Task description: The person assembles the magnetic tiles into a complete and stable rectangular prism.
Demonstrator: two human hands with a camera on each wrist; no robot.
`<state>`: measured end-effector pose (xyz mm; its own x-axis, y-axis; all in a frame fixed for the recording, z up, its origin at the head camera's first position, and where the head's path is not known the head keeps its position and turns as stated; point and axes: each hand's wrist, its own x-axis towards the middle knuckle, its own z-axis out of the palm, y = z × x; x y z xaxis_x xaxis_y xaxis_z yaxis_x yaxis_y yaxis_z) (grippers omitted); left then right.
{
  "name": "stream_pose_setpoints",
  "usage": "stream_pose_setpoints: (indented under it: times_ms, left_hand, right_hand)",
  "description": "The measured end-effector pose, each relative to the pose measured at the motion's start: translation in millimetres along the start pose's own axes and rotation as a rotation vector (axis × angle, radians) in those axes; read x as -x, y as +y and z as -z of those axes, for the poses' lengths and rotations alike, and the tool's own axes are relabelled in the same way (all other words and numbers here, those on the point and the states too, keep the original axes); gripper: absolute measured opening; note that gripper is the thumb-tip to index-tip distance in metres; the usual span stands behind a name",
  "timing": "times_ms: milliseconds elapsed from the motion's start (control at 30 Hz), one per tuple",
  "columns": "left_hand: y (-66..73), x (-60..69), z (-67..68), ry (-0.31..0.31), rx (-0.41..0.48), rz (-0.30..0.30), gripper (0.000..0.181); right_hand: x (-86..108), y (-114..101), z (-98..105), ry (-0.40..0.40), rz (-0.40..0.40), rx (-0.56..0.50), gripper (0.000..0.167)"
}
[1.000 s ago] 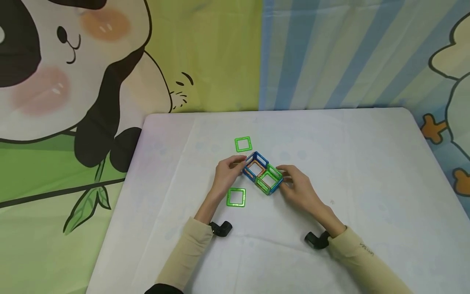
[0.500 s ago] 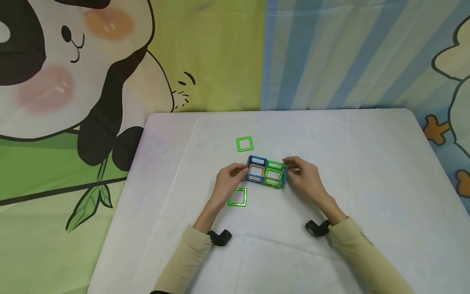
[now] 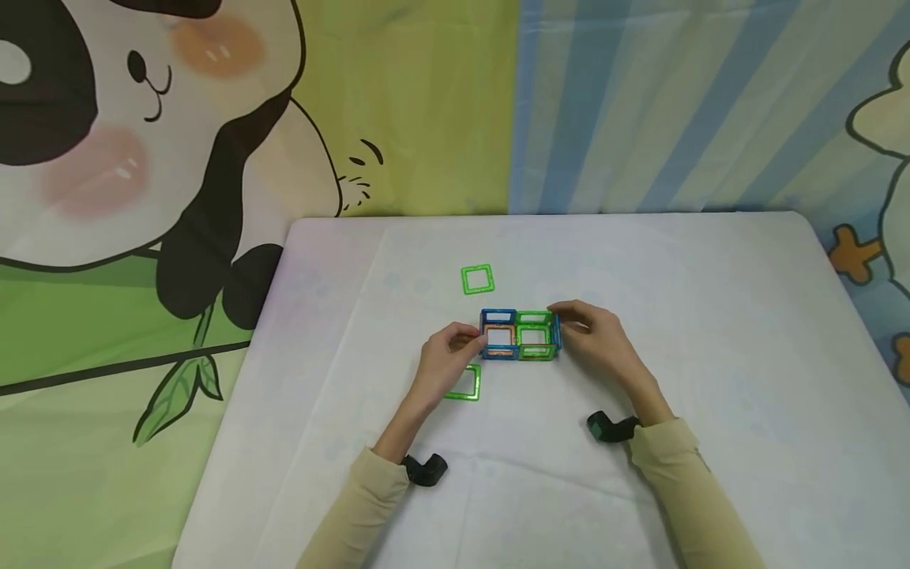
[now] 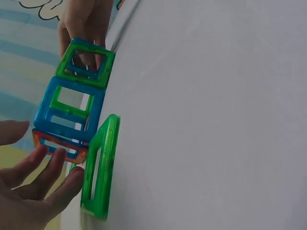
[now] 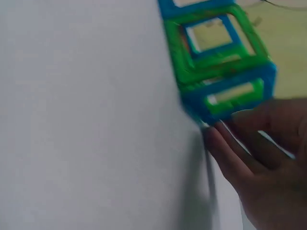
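A box-like build of magnetic tile frames (image 3: 517, 335), blue and orange on the left half and green with a blue right end, sits on the white table. At its left end is my left hand (image 3: 442, 363); in the left wrist view its spread fingertips (image 4: 58, 155) touch or nearly touch the orange end tile, with the thumb apart. My right hand (image 3: 599, 341) has its fingertips (image 5: 211, 136) against the blue right end. Partly behind my left hand lies a green square tile (image 3: 478, 382). Another green square tile (image 3: 478, 279) lies beyond the build.
White cloth covers the table (image 3: 682, 316). Behind it hangs a printed backdrop (image 3: 398, 103) with a panda and stripes. A black camera mount sits on each wrist, the left one (image 3: 426, 469) and the right one (image 3: 611, 427).
The build has turned from a diagonal slant to straight across and shifted slightly right. My right hand has moved right and away with it; my left hand has come slightly nearer. Both green tiles stay put.
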<state>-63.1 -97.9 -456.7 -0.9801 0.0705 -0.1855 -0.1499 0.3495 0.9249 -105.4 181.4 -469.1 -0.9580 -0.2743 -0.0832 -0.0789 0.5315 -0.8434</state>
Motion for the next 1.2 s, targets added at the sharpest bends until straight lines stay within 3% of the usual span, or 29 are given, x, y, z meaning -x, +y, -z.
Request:
stream_pose_setpoints:
  times_ms: [133, 233, 400, 567, 767, 933, 1067, 1200]
  left_hand:
    - [-3.2, 7.4, 7.3, -0.077, -0.115, -0.038, 0.036]
    - [-3.7, 15.1, 12.3, -0.183, -0.308, -0.098, 0.048]
    - [-3.5, 26.6, 14.3, -0.337, -0.697, -0.225, 0.066]
    - [-3.0, 33.1, 13.1, -0.372, -0.937, -0.338, 0.061]
    - [-1.5, 33.0, 12.0, -0.357, -1.06, -0.481, 0.051]
    - [-1.0, 31.3, 12.6, -0.355, -1.113, -0.542, 0.047]
    - [2.3, 31.6, 14.5, -0.392, -1.095, -0.549, 0.047]
    - [14.8, 33.8, 18.4, -0.464, -1.007, -0.539, 0.053]
  right_hand:
    - [8.1, 7, 12, -0.185, 0.018, -0.184, 0.059]
    - [10.8, 11, 16, -0.279, 0.034, -0.275, 0.074]
    - [10.5, 13, 14, -0.292, 0.043, -0.264, 0.083]
    - [9.8, 14, 10, -0.257, 0.046, -0.251, 0.081]
    - [9.1, 15, 5, -0.237, 0.039, -0.228, 0.079]
    - [8.1, 12, 5, -0.239, 0.023, -0.237, 0.079]
    - [7.3, 12, 4, -0.241, -0.004, -0.235, 0.08]
    - [6.6, 12, 3, -0.244, -0.011, -0.25, 0.08]
